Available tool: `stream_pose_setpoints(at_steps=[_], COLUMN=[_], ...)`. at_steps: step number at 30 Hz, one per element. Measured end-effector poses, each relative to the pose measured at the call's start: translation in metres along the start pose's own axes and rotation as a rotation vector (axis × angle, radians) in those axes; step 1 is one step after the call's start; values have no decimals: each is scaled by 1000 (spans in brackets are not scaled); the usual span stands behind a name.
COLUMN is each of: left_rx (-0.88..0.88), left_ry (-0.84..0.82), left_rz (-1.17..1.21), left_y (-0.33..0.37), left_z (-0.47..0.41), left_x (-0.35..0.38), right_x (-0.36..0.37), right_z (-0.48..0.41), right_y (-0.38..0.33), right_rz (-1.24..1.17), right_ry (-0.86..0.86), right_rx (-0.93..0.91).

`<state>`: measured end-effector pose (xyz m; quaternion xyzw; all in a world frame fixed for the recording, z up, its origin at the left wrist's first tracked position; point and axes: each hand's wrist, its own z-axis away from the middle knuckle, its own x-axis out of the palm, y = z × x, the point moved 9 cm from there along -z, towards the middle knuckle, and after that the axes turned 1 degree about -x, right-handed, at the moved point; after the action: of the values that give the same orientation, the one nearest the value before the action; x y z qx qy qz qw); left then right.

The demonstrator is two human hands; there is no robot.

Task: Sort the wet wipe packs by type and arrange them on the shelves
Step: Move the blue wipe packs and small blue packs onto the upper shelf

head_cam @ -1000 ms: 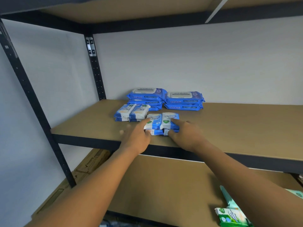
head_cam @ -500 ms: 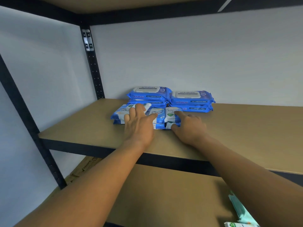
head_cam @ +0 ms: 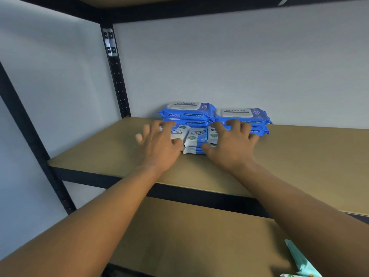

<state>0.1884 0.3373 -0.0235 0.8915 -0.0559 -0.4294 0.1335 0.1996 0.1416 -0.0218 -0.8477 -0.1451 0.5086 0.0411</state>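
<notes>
On the brown shelf board point(head_cam: 299, 160), two stacks of large blue wipe packs stand against the back wall, the left stack point(head_cam: 187, 113) and the right stack point(head_cam: 243, 116). Directly in front of them lie several small blue-and-white wipe packs point(head_cam: 196, 139) in a tight row, stacked two high. My left hand point(head_cam: 159, 144) rests on the left end of that row with fingers spread. My right hand point(head_cam: 231, 144) lies on the right end, fingers straight and reaching to the right large stack. Both hands hide part of the small packs.
A black upright post point(head_cam: 116, 76) stands at the shelf's back left corner, another black post point(head_cam: 30, 136) at the front left. A lower shelf board point(head_cam: 189, 236) holds a pale green pack point(head_cam: 299, 260) at the bottom right. An upper shelf runs overhead.
The small packs have been pushed back against the large blue stacks. Both hands moved forward and spread over the ends of the row.
</notes>
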Motion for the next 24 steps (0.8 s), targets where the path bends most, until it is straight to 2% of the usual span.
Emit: stream_pose_setpoints(at_steps=[2,4,6,8,15,24], left_rx=[-137,-223,-267,-268,-233,-262], left_ry=[-26,-157,-313,-377,-365,-205], left_rz=[-17,-17,100,236,207,-16], left_y=[-33,-64,-83,-87,-83,-121], left_z=[-6,-10,-8,-6,-22,-18], left_x=[-6,4,19,27,44,22], right_x=[-2,8,23,38,62,67], right_z=[-1,-6,-13,-21,-39,-30], right_y=[-30,-57,-76,-88,-106,-130], right_rz=[-27,-7,53,119,300,220], right_ry=[23,-15,-85,-150,-162,-74], right_rx=[-90,-164,-205,-220,-240,-316])
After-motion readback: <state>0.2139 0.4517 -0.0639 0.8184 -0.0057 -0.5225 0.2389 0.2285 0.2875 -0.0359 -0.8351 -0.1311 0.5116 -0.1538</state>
